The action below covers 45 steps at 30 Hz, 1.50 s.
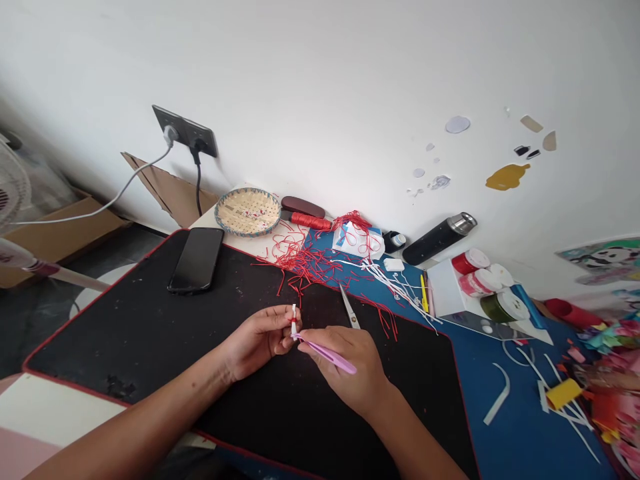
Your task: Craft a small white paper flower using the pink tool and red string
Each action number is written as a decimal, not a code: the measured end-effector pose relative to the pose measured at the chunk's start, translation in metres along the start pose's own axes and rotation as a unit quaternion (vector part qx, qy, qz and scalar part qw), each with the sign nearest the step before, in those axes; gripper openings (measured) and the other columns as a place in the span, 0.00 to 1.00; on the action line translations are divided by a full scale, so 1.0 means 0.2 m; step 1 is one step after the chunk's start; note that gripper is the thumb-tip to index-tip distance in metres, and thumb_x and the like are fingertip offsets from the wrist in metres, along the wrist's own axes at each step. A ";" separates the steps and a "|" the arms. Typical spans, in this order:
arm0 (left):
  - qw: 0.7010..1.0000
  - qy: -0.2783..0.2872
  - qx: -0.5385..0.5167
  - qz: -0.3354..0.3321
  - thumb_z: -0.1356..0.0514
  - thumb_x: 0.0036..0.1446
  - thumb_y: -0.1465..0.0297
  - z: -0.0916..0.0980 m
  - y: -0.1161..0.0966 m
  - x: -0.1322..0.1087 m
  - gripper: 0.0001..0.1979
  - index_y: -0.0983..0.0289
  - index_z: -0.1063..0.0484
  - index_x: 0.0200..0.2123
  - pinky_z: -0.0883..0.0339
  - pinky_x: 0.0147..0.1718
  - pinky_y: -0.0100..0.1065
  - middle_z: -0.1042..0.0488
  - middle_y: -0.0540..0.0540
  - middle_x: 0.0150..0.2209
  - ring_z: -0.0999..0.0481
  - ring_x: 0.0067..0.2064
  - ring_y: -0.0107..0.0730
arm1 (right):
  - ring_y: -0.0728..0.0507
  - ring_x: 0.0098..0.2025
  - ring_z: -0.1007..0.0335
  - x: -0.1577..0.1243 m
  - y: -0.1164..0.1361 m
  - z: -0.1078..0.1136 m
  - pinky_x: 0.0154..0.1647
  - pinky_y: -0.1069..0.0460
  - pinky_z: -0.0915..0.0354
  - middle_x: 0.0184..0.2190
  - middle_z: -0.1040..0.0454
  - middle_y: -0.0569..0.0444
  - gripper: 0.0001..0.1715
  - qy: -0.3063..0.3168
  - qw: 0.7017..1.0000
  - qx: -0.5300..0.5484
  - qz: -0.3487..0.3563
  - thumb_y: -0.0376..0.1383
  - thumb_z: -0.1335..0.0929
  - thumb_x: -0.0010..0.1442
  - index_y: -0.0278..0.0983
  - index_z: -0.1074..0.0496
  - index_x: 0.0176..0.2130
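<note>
The left hand [260, 341] pinched a small white strip [294, 329] upright between thumb and fingers, above the black mat [280, 420]; a red band [293, 320] crossed it, its details too small to make out, and fingers covered part of the strip. The right hand [353, 367] was closed around a pink tool [333, 357], whose narrow end met the strip's lower part, though whether it gripped there I cannot tell. Just beyond the right hand, the scissors [350, 308] showed blades and pivot, their handles hidden behind it. Loose red threads [305, 263] tangled too thickly to separate. At the picture's left edge the fan [13, 183] was cut off, as was the heap of coloured pieces [617, 407] at the right. Both forearms ran out of the bottom edge.
</note>
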<state>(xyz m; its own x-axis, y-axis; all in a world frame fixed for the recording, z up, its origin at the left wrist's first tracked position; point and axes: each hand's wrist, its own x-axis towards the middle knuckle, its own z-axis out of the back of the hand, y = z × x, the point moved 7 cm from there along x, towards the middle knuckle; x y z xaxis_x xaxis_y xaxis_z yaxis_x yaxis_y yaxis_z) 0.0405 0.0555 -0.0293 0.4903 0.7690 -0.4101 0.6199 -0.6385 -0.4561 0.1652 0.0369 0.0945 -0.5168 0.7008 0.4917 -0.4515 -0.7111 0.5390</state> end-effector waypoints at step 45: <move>0.962 0.106 0.222 0.121 0.29 0.60 0.55 -0.09 0.12 -0.05 0.18 0.64 0.26 0.37 0.25 0.26 0.31 0.16 0.59 0.31 0.17 0.28 0.36 | 0.56 0.11 0.51 -0.34 -0.34 -0.28 0.14 0.58 0.52 0.10 0.43 0.71 0.25 0.229 0.622 0.515 -0.543 0.51 0.20 0.54 0.34 0.28 0.32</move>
<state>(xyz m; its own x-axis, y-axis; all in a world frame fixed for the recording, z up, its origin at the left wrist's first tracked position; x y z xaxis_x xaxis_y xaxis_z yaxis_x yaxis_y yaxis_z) 0.0607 0.0333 -0.0217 0.7304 0.5548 -0.3984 0.1716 -0.7137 -0.6791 0.1903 0.0341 -0.0143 -0.5736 0.4789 -0.6646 -0.1310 0.7472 0.6515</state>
